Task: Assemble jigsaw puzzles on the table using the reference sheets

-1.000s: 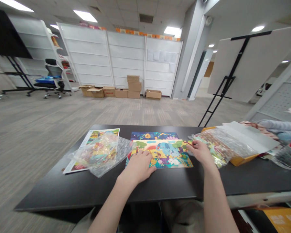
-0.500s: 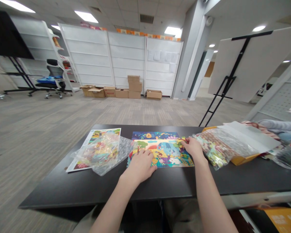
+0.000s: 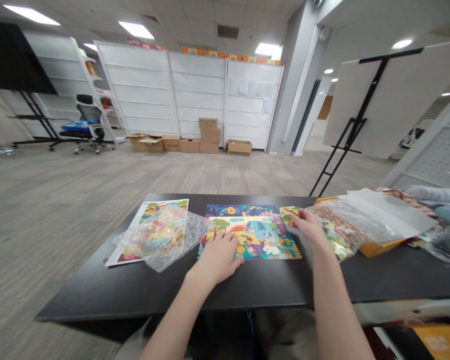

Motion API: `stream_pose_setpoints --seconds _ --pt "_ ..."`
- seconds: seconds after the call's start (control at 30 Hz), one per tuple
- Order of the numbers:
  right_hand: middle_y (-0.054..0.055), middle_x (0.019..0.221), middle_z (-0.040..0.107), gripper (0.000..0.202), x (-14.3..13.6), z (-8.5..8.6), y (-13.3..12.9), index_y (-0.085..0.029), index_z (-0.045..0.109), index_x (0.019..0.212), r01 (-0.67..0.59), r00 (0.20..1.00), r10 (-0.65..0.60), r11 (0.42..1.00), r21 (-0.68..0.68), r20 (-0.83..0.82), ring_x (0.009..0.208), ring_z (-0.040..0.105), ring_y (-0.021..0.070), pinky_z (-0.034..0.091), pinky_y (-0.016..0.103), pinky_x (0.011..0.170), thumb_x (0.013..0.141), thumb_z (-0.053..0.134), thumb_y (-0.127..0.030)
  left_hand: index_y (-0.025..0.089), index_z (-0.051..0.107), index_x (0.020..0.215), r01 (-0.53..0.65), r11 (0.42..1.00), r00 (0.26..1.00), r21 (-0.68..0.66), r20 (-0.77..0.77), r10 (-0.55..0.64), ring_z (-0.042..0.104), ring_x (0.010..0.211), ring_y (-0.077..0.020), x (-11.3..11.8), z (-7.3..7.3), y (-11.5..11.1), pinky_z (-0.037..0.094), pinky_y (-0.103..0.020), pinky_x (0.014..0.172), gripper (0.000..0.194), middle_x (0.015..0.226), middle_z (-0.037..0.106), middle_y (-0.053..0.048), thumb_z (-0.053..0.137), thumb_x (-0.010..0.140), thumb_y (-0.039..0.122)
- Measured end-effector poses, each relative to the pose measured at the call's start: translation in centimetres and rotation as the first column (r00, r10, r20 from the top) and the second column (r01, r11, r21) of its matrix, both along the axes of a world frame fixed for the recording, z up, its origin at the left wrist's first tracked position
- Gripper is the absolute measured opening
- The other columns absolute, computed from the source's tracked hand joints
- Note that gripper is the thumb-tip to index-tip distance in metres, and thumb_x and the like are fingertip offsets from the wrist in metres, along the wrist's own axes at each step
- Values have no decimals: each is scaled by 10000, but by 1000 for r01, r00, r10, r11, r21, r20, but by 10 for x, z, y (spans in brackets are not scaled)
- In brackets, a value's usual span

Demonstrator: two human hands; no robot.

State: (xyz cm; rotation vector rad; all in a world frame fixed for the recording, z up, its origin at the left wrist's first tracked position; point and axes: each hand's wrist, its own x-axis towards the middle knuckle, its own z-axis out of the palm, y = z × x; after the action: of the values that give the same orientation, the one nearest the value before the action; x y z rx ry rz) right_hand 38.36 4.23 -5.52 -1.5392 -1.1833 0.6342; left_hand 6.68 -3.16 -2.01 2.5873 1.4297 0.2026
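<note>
On the dark table lies a colourful puzzle picture (image 3: 262, 231) with a blue elephant, laid over a dark blue sheet or board (image 3: 243, 209) that shows along its top and upper right. My left hand (image 3: 219, 252) rests palm down on the lower left of the picture, fingers stretched out. To the right of the picture, my right hand (image 3: 309, 225) pinches a flat yellow-green puzzle piece (image 3: 288, 216) by its right side. The piece is apart from the rest of the picture.
Left lies a printed sheet (image 3: 178, 205) under a clear plastic bag (image 3: 161, 252). Right of my hand are a bag of colourful pieces (image 3: 339, 242), an orange-yellow box or envelope (image 3: 378, 246) and a white sheet (image 3: 393, 212). The black table's (image 3: 135, 295) near edge runs before my lap.
My right hand has moved right, taking the puzzle piece off the picture's upper right corner and uncovering dark blue there. My left hand has stayed in place.
</note>
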Motion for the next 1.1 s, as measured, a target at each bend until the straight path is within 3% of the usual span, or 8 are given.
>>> stream_pose_setpoints --seconds 0.27,0.4,0.53,0.67,0.77,0.87,0.97,1.1 --pt "75 807 744 372 -18 20 -46 -187 691 791 -167 984 157 979 -114 -89 737 706 226 589 306 609 558 896 -391 131 658 1133 -9 1000 1000 11 27 8 541 1251 -369 -1 -1 2 444 -498 1052 310 1267 641 -179 591 942 366" --pt "72 859 748 445 -53 29 -47 -186 662 852 -270 953 260 961 -52 -155 751 699 208 581 308 646 600 875 -485 156 658 1123 -69 997 976 18 209 63 582 1193 -366 4 -11 8 429 -536 1045 309 1196 675 -166 549 970 401" --pt "27 829 710 451 -95 36 -46 -199 602 851 -431 889 426 902 12 -168 754 672 173 552 292 691 635 869 -492 198 506 1371 -27 990 736 -140 667 114 655 1021 -252 17 -22 15 512 -404 927 431 1118 681 -101 524 980 380" --pt "-13 775 656 432 -111 39 -48 -212 568 820 -509 849 507 861 29 -149 705 641 153 531 280 664 663 848 -501 189 499 1361 -8 978 572 -209 802 176 630 816 -185 22 -21 18 522 -315 778 428 962 647 -42 522 946 294" --pt "21 802 688 347 -97 37 -48 -205 621 848 -508 862 506 860 -46 -42 683 651 172 527 295 641 776 734 -525 198 558 1294 71 974 660 -217 742 117 623 804 -189 14 -17 15 516 -319 786 378 956 660 -37 533 926 280" --pt "73 820 728 268 -70 28 -44 -190 685 851 -253 908 285 957 -139 308 745 687 219 521 325 710 860 625 -451 241 583 1298 232 948 779 -220 625 -45 658 917 -217 9 -14 5 517 -330 860 386 1089 699 -50 530 915 247" --pt "144 914 745 296 -53 13 -41 -156 723 889 1 757 130 980 -201 641 881 702 281 503 347 781 862 635 -438 250 535 1368 235 947 860 -218 500 -98 666 1067 -257 13 -14 -6 509 -347 936 438 1196 700 -79 494 932 228" --pt "172 967 731 430 -56 0 -37 -138 737 936 46 607 181 964 -261 774 903 691 289 495 329 763 856 645 -550 197 544 1335 166 976 934 -144 341 -108 635 1174 -285 23 -11 -15 491 -388 1008 395 1264 657 -126 446 952 210"
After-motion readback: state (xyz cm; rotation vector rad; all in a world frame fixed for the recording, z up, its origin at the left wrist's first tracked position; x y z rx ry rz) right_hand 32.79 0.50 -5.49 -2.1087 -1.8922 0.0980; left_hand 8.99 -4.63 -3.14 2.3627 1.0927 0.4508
